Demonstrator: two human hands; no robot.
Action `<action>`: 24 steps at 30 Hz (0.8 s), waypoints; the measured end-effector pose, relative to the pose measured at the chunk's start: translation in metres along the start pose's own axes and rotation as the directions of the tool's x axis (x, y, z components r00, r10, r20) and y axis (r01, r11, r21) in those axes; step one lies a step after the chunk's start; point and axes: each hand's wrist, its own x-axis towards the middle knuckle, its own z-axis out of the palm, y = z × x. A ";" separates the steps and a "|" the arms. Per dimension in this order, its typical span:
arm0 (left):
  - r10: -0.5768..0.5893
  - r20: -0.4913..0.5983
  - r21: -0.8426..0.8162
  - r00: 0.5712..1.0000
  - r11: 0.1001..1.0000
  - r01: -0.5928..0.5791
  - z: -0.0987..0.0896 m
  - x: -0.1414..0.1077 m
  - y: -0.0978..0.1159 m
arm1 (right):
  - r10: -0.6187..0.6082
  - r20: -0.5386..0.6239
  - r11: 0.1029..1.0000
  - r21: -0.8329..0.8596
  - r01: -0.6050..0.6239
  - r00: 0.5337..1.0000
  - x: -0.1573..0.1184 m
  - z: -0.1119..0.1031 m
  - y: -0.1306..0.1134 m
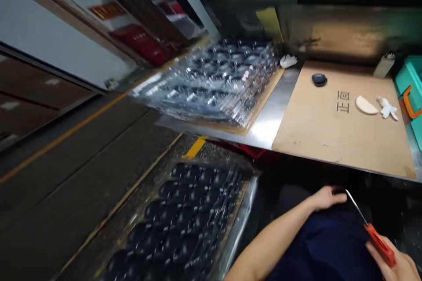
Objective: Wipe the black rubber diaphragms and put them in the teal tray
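Observation:
Over my lap, my right hand (400, 263) grips a red-handled tool (379, 243) with a thin, bright metal blade or shaft pointing up and left. The tool's tip reaches my left hand (325, 198). Its fingers are closed on a small dark piece (339, 189), blurred and partly hidden, whose kind I cannot make out. Beyond my hands, a small black round part (319, 80) lies on a cardboard sheet (303, 131) on the bench. To its right on the sheet are a cream half-round pad (365, 105) and a crumpled white piece (388, 109).
Clear plastic trays of dark parts (217, 74) are stacked at the bench's left. Another tray of black round parts (178, 219) sits lower, left of my lap. A teal bin (409, 79) with an orange handle, a pale bottle (384, 66) and a white scrap (288, 61) stand around the sheet.

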 end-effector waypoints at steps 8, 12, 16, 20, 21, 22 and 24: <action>-0.275 0.008 -0.499 0.961 0.832 0.242 -0.009 0.037 -0.038 | 0.419 0.364 0.744 -0.663 -0.085 0.832 -0.015 0.010 -0.037; -0.213 -0.034 -0.458 0.977 0.872 0.174 -0.010 0.033 -0.049 | 0.471 0.368 0.739 -0.661 -0.131 0.801 -0.012 0.009 -0.048; -0.105 -0.075 -0.339 0.992 0.938 0.074 -0.006 0.025 -0.046 | 0.481 0.390 0.756 -0.638 -0.146 0.785 0.000 -0.003 -0.054; -0.021 -0.048 -0.231 0.999 0.973 0.009 -0.003 0.016 -0.043 | 0.488 0.384 0.740 -0.658 -0.138 0.784 0.012 -0.018 -0.059; -0.013 -0.047 -0.225 0.999 0.974 0.002 -0.003 0.015 -0.043 | 0.487 0.387 0.733 -0.669 -0.125 0.783 0.014 -0.021 -0.060; -0.013 -0.052 -0.229 0.999 0.974 0.001 -0.003 0.014 -0.042 | 0.484 0.387 0.725 -0.680 -0.111 0.785 0.016 -0.023 -0.062; -0.045 -0.085 -0.261 0.995 0.965 0.021 -0.005 0.016 -0.042 | 0.471 0.392 0.718 -0.690 -0.086 0.790 0.018 -0.025 -0.065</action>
